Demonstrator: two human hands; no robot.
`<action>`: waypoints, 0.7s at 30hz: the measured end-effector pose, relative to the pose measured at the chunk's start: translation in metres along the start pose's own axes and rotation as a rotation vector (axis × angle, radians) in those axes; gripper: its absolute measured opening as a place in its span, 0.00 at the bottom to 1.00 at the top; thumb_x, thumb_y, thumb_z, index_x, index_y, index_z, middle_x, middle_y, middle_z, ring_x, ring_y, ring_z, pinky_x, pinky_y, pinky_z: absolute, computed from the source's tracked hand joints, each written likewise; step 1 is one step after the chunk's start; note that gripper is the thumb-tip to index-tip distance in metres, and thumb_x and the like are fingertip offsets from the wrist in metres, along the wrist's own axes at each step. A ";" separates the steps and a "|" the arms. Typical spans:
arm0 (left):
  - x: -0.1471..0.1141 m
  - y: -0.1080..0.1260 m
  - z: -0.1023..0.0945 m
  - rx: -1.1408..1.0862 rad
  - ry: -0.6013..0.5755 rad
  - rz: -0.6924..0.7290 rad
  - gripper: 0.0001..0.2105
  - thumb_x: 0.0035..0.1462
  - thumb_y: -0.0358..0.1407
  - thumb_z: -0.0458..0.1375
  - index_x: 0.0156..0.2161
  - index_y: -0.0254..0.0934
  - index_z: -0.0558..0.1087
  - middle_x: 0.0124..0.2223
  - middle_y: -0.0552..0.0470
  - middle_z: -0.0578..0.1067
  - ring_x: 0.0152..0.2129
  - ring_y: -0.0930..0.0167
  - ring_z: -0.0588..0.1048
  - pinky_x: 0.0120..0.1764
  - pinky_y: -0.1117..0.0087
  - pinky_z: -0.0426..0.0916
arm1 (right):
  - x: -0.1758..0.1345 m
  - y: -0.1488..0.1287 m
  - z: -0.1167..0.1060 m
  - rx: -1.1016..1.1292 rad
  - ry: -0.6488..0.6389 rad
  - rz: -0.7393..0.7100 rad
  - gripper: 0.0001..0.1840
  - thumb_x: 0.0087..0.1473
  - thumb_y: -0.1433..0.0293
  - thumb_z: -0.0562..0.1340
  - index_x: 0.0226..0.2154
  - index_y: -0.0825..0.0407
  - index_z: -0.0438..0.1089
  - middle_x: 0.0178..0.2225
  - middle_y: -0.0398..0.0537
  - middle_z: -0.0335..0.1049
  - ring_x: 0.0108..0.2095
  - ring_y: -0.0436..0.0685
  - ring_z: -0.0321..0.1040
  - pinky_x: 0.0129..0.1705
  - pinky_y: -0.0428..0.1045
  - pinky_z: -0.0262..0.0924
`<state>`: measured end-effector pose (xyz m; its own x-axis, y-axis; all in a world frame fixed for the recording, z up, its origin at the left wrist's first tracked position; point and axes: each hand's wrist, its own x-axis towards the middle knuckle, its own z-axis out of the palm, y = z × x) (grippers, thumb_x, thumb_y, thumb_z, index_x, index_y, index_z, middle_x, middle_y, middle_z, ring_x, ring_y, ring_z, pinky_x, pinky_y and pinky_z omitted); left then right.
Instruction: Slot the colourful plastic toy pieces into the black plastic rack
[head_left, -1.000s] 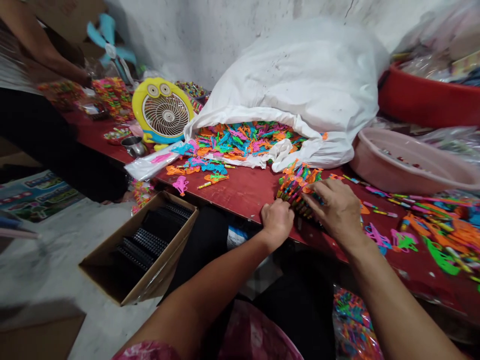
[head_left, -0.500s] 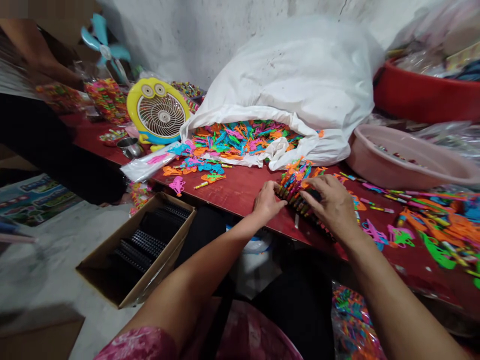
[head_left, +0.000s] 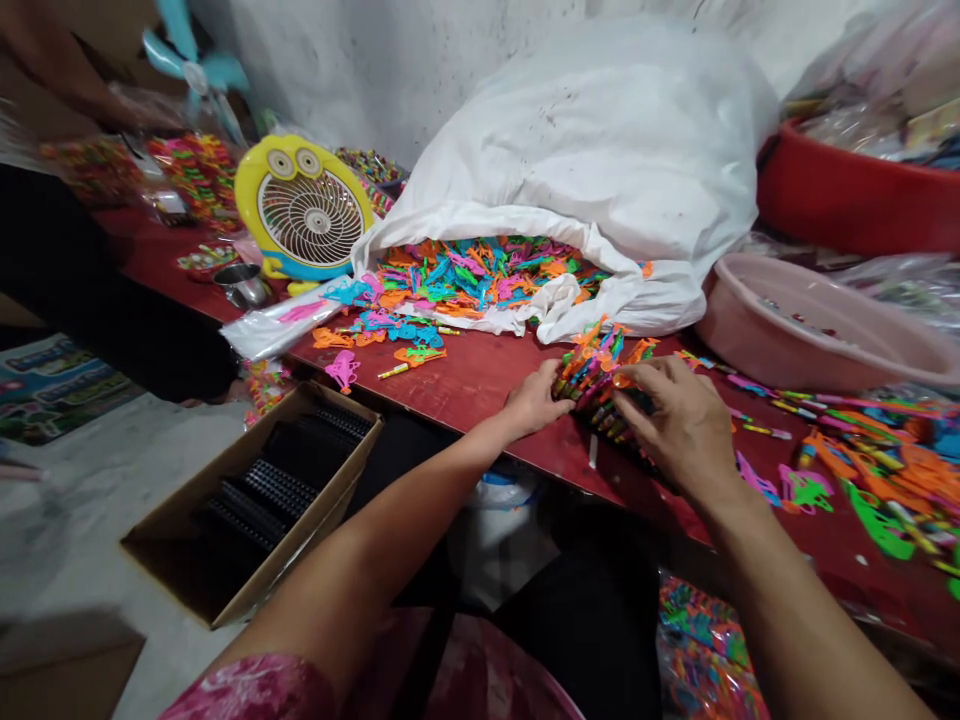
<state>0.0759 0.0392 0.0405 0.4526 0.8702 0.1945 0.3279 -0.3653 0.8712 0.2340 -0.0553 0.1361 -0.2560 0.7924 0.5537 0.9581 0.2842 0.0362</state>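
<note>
A black rack (head_left: 646,462), mostly hidden, lies at the table's front edge, packed with colourful plastic sticks (head_left: 589,372) that have orange, pink and green shaped tops. My left hand (head_left: 537,402) grips the left end of this rack, thumb in front and fingers behind. Over the right part of the rack, my right hand (head_left: 682,425) is bent with thumb and fingers close together among the sticks. Whatever it pinches is hidden. Loose pink and green plastic shapes (head_left: 806,488) lie right of my right hand.
A white sack (head_left: 600,130) spills bright plastic shapes onto the red table (head_left: 480,375). A pink basin (head_left: 810,340) stands right, a yellow fan (head_left: 315,220) left. A cardboard box (head_left: 300,535) of black racks sits below. Another person's arm (head_left: 67,70) is at far left.
The fingers of my right hand have drawn in closer to the sticks. My left hand keeps its hold on the rack. The camera view has shifted slightly.
</note>
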 end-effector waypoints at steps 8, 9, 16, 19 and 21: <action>-0.001 -0.002 -0.003 0.023 -0.034 0.022 0.29 0.51 0.35 0.65 0.58 0.36 0.62 0.49 0.46 0.76 0.45 0.61 0.75 0.45 0.63 0.70 | 0.004 0.004 -0.005 0.254 -0.025 0.066 0.08 0.59 0.65 0.60 0.41 0.48 0.71 0.37 0.50 0.71 0.37 0.60 0.68 0.40 0.54 0.61; -0.001 -0.003 -0.002 0.022 -0.034 0.024 0.29 0.51 0.36 0.65 0.58 0.36 0.62 0.49 0.46 0.76 0.45 0.62 0.75 0.45 0.63 0.70 | 0.005 0.005 -0.006 0.261 -0.025 0.071 0.08 0.58 0.65 0.60 0.40 0.48 0.71 0.37 0.50 0.71 0.36 0.60 0.68 0.39 0.54 0.61; -0.001 -0.004 0.001 0.050 -0.029 0.016 0.29 0.52 0.37 0.64 0.58 0.38 0.61 0.50 0.46 0.75 0.46 0.61 0.74 0.47 0.62 0.69 | 0.009 0.011 -0.014 0.317 -0.088 0.075 0.07 0.57 0.66 0.62 0.38 0.50 0.72 0.35 0.49 0.71 0.34 0.57 0.68 0.36 0.50 0.59; -0.001 -0.006 0.002 0.054 -0.023 0.025 0.29 0.52 0.38 0.64 0.58 0.39 0.61 0.49 0.47 0.75 0.46 0.61 0.74 0.48 0.62 0.69 | 0.012 0.014 -0.016 0.309 -0.125 0.076 0.07 0.57 0.65 0.63 0.38 0.50 0.73 0.35 0.50 0.71 0.33 0.57 0.68 0.35 0.49 0.59; -0.001 -0.007 0.003 0.059 -0.018 0.025 0.29 0.52 0.38 0.64 0.58 0.39 0.61 0.50 0.47 0.75 0.47 0.61 0.74 0.49 0.62 0.68 | 0.014 0.016 -0.017 0.308 -0.162 0.068 0.08 0.57 0.64 0.63 0.37 0.51 0.73 0.35 0.50 0.71 0.32 0.56 0.67 0.34 0.49 0.58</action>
<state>0.0758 0.0399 0.0329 0.4761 0.8546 0.2075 0.3642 -0.4064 0.8380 0.2481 -0.0485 0.1591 -0.2341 0.8835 0.4058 0.8963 0.3578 -0.2619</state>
